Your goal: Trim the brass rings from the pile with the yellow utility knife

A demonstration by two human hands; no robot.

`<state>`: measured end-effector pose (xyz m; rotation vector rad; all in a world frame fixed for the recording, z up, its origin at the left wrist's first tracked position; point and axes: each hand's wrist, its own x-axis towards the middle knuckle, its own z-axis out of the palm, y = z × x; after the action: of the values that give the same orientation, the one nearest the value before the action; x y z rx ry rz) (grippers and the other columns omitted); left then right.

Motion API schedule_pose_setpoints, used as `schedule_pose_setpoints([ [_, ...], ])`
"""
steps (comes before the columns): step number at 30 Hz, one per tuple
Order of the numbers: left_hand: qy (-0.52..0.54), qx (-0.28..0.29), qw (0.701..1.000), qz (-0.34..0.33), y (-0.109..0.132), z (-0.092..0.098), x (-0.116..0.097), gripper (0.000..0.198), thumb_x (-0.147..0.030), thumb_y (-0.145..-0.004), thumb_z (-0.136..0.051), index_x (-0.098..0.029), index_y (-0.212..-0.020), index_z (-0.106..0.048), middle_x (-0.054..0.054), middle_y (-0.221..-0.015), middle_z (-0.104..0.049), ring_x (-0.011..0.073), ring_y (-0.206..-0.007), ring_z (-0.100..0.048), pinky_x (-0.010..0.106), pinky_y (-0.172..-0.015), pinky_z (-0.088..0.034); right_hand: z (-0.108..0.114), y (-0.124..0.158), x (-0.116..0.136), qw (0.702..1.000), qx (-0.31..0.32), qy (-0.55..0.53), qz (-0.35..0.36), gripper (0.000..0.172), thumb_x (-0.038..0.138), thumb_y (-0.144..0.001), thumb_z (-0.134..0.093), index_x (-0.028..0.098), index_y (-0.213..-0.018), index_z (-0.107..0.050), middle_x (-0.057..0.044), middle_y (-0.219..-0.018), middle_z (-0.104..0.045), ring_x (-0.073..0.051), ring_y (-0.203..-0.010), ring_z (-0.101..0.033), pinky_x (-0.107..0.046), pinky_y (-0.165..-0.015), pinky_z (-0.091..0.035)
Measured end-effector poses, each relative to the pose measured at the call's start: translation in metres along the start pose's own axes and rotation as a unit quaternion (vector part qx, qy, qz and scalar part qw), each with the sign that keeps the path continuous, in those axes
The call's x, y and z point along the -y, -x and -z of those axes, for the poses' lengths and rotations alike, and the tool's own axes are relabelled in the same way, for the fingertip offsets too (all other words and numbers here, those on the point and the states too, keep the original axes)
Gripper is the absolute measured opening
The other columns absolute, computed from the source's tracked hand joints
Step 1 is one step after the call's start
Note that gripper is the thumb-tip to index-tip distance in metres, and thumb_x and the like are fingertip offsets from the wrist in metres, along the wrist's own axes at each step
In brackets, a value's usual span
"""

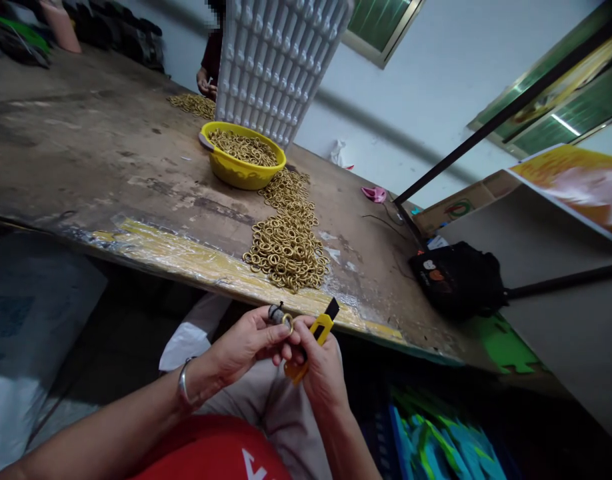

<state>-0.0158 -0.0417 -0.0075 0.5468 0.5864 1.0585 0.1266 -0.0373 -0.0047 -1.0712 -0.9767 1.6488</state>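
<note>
Just below the table's front edge, my left hand (246, 343) pinches a single gold-coloured ring (291, 323) between thumb and forefinger. A grey wrapping (275, 313) covers the tip of that forefinger. My right hand (326, 373) is closed around a yellow utility knife (323, 325), its dark blade pointing up and away from me. The fingers of the right hand also meet the ring from its right side. Beyond both hands, a heap of similar gold rings (289, 250) lies on the table near the edge.
A yellow basin (243, 177) full of rings stands behind the heap. A ridged translucent plastic sheet (281, 67) rises behind it, partly hiding a person (206, 80) by another ring pile (193, 104). At right are a black bag (459, 280) and a dark metal bar (456, 157).
</note>
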Motion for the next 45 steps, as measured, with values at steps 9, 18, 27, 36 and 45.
schedule_pose_setpoints([
  [9,-0.017,0.011,1.0,0.013,0.006,0.004,-0.005,0.028,-0.032,-0.07,-0.081,-0.01,-0.076,-0.064,-0.001,-0.062,-0.058,0.0067,-0.051,-0.051,0.019,-0.051,-0.042,0.014,0.013,0.011,0.945,0.0,0.309,0.104,0.028,0.041,-0.092,-0.056,0.018,-0.077,-0.061,0.004,-0.058,-0.049,-0.009,-0.05,-0.041,-0.021,-0.048,-0.034],
  [18,-0.11,-0.003,0.993,-0.036,0.002,0.011,0.002,0.029,-0.038,-0.077,-0.075,-0.01,-0.078,-0.067,0.0,-0.062,-0.058,0.0082,-0.052,-0.051,0.021,-0.052,-0.046,0.015,0.015,0.012,0.76,0.0,0.606,0.236,0.026,0.004,-0.076,-0.045,0.02,-0.089,-0.061,-0.003,-0.079,-0.063,-0.017,-0.07,-0.058,-0.026,-0.063,-0.039],
  [27,-0.18,-0.028,0.982,-0.048,-0.001,0.013,0.001,0.027,-0.037,-0.077,-0.073,-0.01,-0.076,-0.068,0.001,-0.06,-0.06,0.0098,-0.05,-0.054,0.023,-0.051,-0.049,0.019,0.012,0.01,0.741,0.003,0.635,0.218,0.032,0.001,-0.073,-0.043,0.02,-0.092,-0.06,-0.003,-0.081,-0.064,-0.019,-0.072,-0.06,-0.027,-0.064,-0.038],
  [36,-0.262,-0.057,0.961,-0.066,-0.001,0.01,0.002,0.018,-0.028,-0.082,-0.063,-0.012,-0.074,-0.064,-0.001,-0.057,-0.057,0.0105,-0.049,-0.052,0.023,-0.048,-0.05,0.021,0.01,0.01,0.728,0.003,0.652,0.212,0.03,0.002,-0.075,-0.043,0.019,-0.093,-0.06,-0.005,-0.082,-0.064,-0.019,-0.073,-0.06,-0.027,-0.064,-0.038],
  [45,-0.295,-0.052,0.952,-0.057,-0.004,0.007,-0.001,0.016,-0.028,-0.08,-0.06,-0.015,-0.071,-0.058,-0.003,-0.059,-0.054,0.0099,-0.047,-0.052,0.023,-0.047,-0.05,0.026,-0.002,0.01,0.612,-0.027,0.751,0.246,0.02,0.017,-0.096,-0.041,0.018,-0.089,-0.059,-0.006,-0.077,-0.062,-0.017,-0.064,-0.057,-0.027,-0.059,-0.033],
])
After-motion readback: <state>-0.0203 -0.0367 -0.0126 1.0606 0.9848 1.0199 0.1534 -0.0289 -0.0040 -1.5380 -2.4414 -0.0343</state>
